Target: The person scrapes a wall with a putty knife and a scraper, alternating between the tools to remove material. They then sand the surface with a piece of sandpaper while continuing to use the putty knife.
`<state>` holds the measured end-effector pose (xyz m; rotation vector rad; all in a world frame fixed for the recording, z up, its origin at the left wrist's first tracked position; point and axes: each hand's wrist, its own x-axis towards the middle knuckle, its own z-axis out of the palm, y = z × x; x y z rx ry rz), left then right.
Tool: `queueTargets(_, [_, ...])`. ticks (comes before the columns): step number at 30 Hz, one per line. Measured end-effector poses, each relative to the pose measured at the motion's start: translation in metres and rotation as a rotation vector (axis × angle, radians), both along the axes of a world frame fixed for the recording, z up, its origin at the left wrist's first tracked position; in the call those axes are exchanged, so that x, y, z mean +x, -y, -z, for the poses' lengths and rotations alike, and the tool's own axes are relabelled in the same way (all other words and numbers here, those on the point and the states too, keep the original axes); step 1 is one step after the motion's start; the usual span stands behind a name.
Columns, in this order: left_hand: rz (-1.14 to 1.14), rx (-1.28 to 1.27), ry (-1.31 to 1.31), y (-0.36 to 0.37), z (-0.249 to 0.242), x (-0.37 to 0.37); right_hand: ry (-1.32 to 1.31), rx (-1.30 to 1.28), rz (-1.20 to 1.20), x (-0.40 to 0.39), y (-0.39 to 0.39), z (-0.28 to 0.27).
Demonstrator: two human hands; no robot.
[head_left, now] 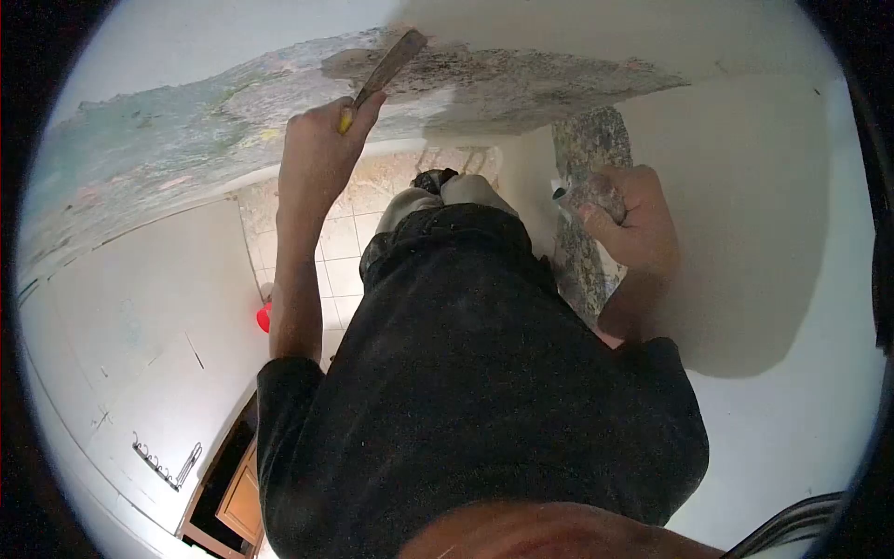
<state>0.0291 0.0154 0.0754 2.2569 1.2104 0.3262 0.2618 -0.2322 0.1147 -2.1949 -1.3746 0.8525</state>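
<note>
My left hand (326, 144) is raised at the upper left, closed round the yellow handle of a scraper (391, 67). The blade points up and right, over the patchy, stripped wall surface (521, 82); whether it touches cannot be told. On the right, my right hand (643, 219) grips a stained grey object (596, 196) with a dark round end facing left. What this object is, I cannot make out. It appears in front of a rough, mottled grey strip (591, 140) on the right-hand wall.
Pale floor tiles (340, 238) surround my feet. A red object (264, 318) lies low at the left. Further down are a wall rack with hooks (156, 466) and a brown wooden door panel (240, 494). Dark cables (792, 524) run at the lower right.
</note>
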Motion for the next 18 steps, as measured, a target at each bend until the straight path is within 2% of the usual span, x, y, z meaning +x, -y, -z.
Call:
queueTargets(3, [0.003,0.009,-0.026,-0.006,-0.002,0.01,0.012,0.187,-0.01,0.001,0.007,0.013])
queueTargets(7, [0.015,-0.101,-0.011,0.003,-0.005,0.005,-0.192,0.133,0.07,0.004,-0.016,0.023])
queueTargets(9, [0.149,-0.237,0.064,0.014,0.0,0.0,-0.258,0.134,0.056,0.001,-0.023,0.03])
queueTargets(11, [0.174,-0.444,0.23,0.03,0.01,0.002,-0.27,0.145,0.074,-0.014,-0.036,0.031])
queueTargets(13, [0.202,-0.532,0.493,0.046,0.019,0.014,-0.345,0.167,-0.037,-0.022,-0.044,0.049])
queueTargets(14, [0.266,-0.657,0.519,0.052,0.016,0.017,-0.38,0.177,-0.092,-0.027,-0.047,0.057])
queueTargets(17, [0.415,-0.527,0.6,0.068,0.035,0.032,-0.403,0.202,-0.114,-0.051,-0.055,0.059])
queueTargets(18, [0.548,-0.414,0.603,0.067,0.04,0.035,-0.357,0.193,-0.11,-0.052,-0.055,0.065])
